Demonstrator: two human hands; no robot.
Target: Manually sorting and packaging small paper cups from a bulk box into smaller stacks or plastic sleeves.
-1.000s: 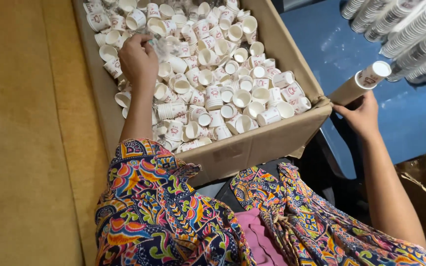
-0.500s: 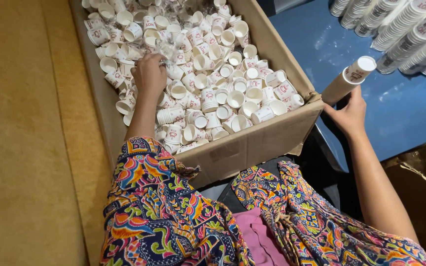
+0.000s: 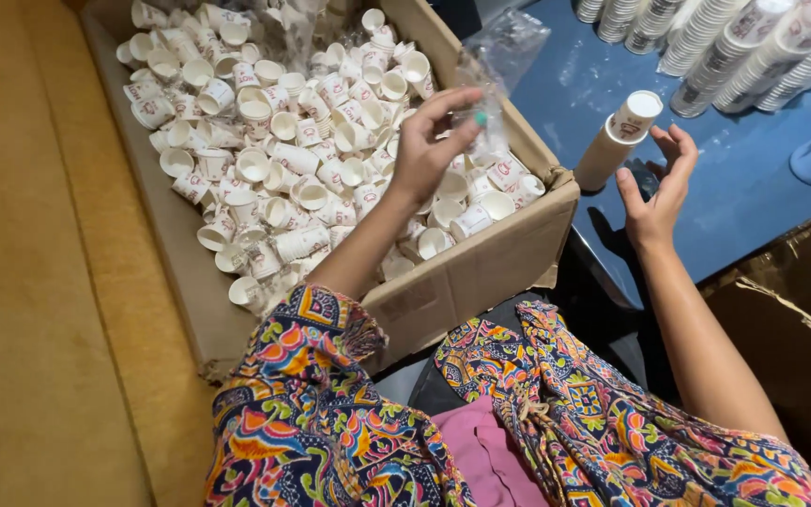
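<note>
Cardboard box (image 3: 481, 272) sits open in front of the seated person, filled with loose small white paper cups (image 3: 274, 178), lying in all directions, some upright, some on their sides. Left hand (image 3: 429, 150) is raised over the right part of the box, fingers curled with thumb and forefinger pinched on the edge of a clear plastic bag (image 3: 504, 56) that rises over the box's right wall; whether a cup is also in that grip cannot be told. Right hand (image 3: 659, 188) is open, fingers spread, palm turned toward a short stack of nested cups (image 3: 617, 141) that leans on the blue table (image 3: 734, 188) just beside the box's right wall. The hand is close to the stack; contact cannot be confirmed. Long rows of stacked cups (image 3: 743, 38) lie at the table's far edge, well apart from both hands. Brown carton (image 3: 790, 319) stands at lower right. Person wears multicoloured patterned clothing (image 3: 330, 422).
</note>
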